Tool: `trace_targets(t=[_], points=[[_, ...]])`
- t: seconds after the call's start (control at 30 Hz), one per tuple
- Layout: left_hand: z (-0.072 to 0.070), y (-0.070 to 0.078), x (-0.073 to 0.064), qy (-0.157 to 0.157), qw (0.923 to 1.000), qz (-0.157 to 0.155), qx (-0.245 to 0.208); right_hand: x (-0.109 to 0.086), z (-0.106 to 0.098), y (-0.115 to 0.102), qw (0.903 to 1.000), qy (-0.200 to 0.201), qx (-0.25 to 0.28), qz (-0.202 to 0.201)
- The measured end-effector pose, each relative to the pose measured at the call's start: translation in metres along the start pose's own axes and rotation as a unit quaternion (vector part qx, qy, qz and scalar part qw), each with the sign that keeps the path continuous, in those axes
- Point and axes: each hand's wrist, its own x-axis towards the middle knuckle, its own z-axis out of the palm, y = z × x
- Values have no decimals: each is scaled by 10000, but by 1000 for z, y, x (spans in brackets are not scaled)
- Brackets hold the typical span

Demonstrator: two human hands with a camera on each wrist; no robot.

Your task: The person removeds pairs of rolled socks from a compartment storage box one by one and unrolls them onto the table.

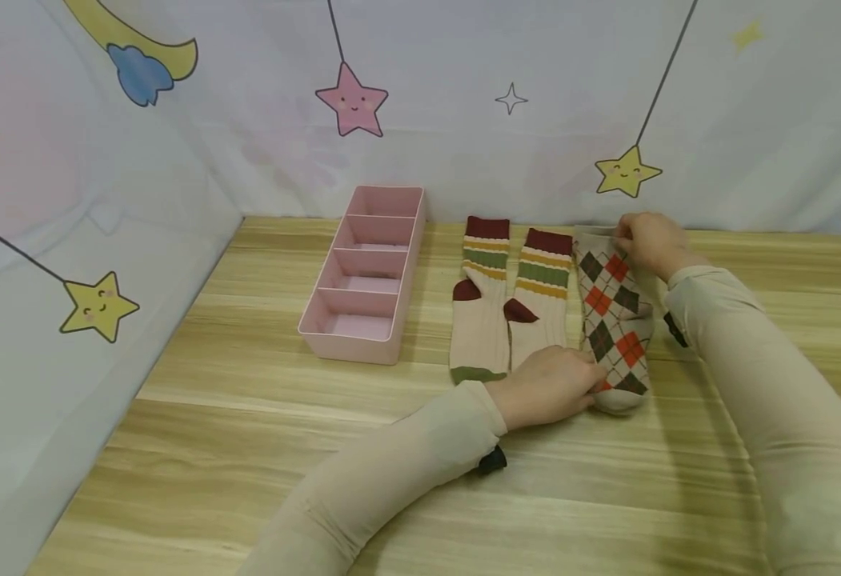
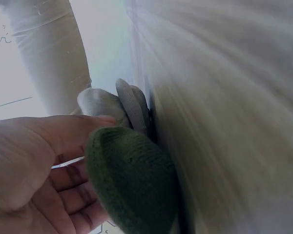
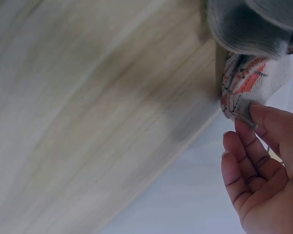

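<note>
An argyle sock (image 1: 610, 320) with red and dark diamonds on beige lies lengthwise on the table. Its cuff edge is pinched between thumb and forefinger of my right hand (image 1: 652, 242); the right wrist view shows the cuff (image 3: 244, 109) lifted at that corner, the other fingers loosely bent. Near the toe, my left hand (image 1: 553, 386) pinches the sock's left edge. From the left wrist, a striped sock's green toe (image 2: 132, 180) partly hides those fingertips and the grey toe (image 2: 102, 103) behind. That striped sock (image 1: 538, 288) lies partly under my left hand.
Another striped sock (image 1: 481, 312), with maroon cuff and heel, lies further left. A pink box (image 1: 351, 348) with several compartments stands left of the socks. Behind the wooden table (image 1: 247, 448) hangs a white cloth (image 1: 449, 152) printed with stars.
</note>
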Motion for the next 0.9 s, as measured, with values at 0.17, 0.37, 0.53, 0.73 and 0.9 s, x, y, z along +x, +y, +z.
trace_targets(t=[0.17, 0.37, 0.53, 0.73, 0.9], points=[[-4, 1, -4, 192, 9998, -17, -76, -1, -1, 1, 9999, 108, -44, 17], [-8, 0, -7, 461, 9980, 125, -409, -2, -6, 0, 9998, 185, -10, 23], [-11, 0, -6, 734, 9919, 128, -1033, -5, -17, -1, 9997, 253, -18, -44], [-15, 5, -1, 839, 9870, 85, -1371, -12, -28, 7, 9994, 333, -44, -130], [-18, 13, 6, 691, 9890, 72, -1303, -19, -33, 15, 9995, 309, -31, -71]])
